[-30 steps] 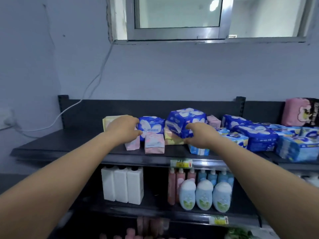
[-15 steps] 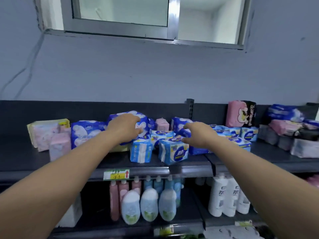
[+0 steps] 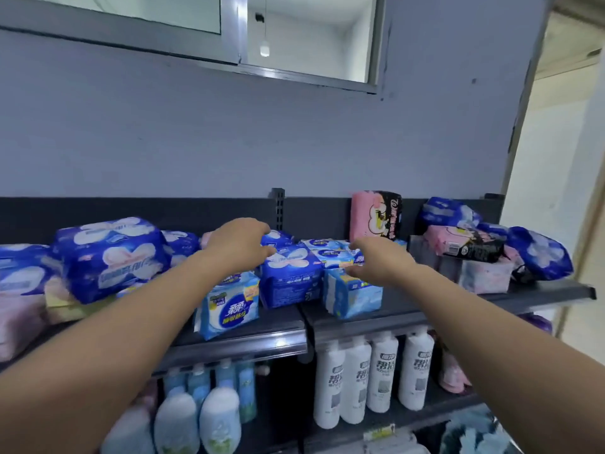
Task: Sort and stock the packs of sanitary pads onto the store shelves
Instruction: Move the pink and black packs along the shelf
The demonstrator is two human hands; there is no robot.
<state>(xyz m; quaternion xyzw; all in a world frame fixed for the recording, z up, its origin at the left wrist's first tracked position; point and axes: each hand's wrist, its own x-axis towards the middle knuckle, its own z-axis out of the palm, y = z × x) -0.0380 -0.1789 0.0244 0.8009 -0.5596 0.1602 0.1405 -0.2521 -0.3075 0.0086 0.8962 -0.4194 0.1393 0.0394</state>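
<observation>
Packs of sanitary pads crowd the dark top shelf (image 3: 409,314). My left hand (image 3: 239,244) reaches over the middle of the shelf. Its fingers and thumb curl round the top left corner of a dark blue pack (image 3: 289,280). My right hand (image 3: 376,260) pinches the right edge of a flat light blue pack (image 3: 327,253) that lies on top of others. A light blue pack (image 3: 229,306) stands upright at the shelf front under my left forearm. Another light blue pack (image 3: 350,296) sits below my right hand.
A big dark blue pack (image 3: 111,257) rests on pink and yellow packs at the left. A pink pack (image 3: 370,214) stands at the back; pink-and-black (image 3: 465,240) and blue packs (image 3: 540,253) pile near the shelf's right end. White bottles (image 3: 357,381) fill the lower shelf.
My view has swung right along the shelf. Both hands moved right from the left group of packs to the dark blue and light blue packs in the middle.
</observation>
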